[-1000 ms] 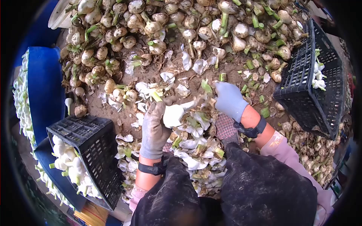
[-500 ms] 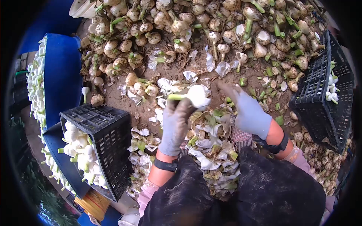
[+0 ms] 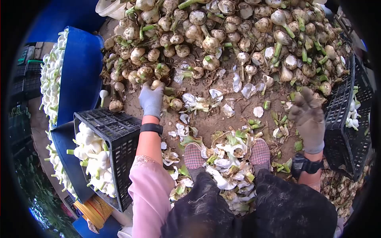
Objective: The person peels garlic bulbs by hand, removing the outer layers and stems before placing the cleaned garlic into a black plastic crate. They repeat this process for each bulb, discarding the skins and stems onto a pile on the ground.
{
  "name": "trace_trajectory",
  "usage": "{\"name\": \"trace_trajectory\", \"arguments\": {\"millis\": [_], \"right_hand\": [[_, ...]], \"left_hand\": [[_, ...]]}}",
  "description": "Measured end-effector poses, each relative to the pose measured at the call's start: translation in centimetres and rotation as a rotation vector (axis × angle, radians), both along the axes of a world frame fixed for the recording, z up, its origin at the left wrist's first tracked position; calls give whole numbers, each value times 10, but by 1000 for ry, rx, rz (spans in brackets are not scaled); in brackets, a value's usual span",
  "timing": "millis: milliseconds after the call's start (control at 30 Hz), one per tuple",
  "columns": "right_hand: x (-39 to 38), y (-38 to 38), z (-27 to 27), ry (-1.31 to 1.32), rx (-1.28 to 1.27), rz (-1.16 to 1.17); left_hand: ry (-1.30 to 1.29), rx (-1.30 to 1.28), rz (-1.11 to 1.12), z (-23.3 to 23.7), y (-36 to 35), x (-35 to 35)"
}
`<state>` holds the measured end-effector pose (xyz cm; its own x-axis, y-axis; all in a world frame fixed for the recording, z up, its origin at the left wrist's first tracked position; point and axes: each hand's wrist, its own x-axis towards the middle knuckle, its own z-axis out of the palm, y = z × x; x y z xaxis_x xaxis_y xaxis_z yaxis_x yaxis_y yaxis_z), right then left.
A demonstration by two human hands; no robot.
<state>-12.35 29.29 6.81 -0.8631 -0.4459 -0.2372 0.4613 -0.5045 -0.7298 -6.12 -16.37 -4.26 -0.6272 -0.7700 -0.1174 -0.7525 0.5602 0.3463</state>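
Note:
My left hand [image 3: 152, 99], in a grey glove, has its fingers closed round a dirty garlic bulb [image 3: 157, 84] at the near left edge of a large heap of unpeeled garlic [image 3: 234, 29]. Over on the right, my right hand [image 3: 307, 119] is held palm up in a soiled glove, fingers spread and nothing in them, beside the right black crate [image 3: 337, 107]. Peeled white skins [image 3: 222, 174] and green stem pieces lie on the soil around my shoes [image 3: 193, 155].
At left, a black crate [image 3: 107, 123] holds cleaned white garlic [image 3: 93, 156]. Behind it stand blue containers [image 3: 81, 71] with more white bulbs. A yellow object [image 3: 94, 210] is at the lower left. More unpeeled garlic [image 3: 345, 186] lies at the lower right.
The white bulb has left my left hand, which has reached forward and left to the heap and closed on a dirty bulb. My right hand has swung right and turned palm up.

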Motion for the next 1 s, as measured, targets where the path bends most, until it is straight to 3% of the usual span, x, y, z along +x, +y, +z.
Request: {"name": "trace_trajectory", "arguments": {"millis": [33,67,100,133,200,233,300,333,367,400,433,467,567,733,800,1000], "right_hand": [[7,-23,-2,30,305,85],[16,-45,-4,52,610,168],[29,-63,-29,186,594,195],[33,-82,-27,411,826,377],[35,-113,-32,736,941,527],[48,-126,-63,811,729,230],[44,-122,-73,513,647,404],[42,-121,-70,508,655,408],[38,-117,-64,209,697,471],[36,-111,-57,-99,736,513],[37,-109,-52,-158,721,522],[43,-112,-52,-174,701,512],[52,-114,-58,-175,586,515],[51,-116,-51,-187,484,467],[52,-118,-52,-156,527,477],[46,-115,-49,-179,529,592]], "left_hand": [[-6,0,-5,15,14,4],[322,318,0,36,35,9],[647,638,8,54,57,14],[568,822,-47,65,83,19],[348,1118,-147,66,133,34],[202,1237,-201,63,149,41],[213,1401,-116,69,164,51],[241,1435,-108,68,162,60],[302,1443,-28,70,166,63],[270,1127,-308,68,168,65],[247,800,-567,65,173,67],[275,719,-614,65,179,65],[430,1070,-331,43,183,69],[401,1081,-358,52,177,67],[489,1357,-203,61,178,66],[457,1592,-69,53,172,70]]}}
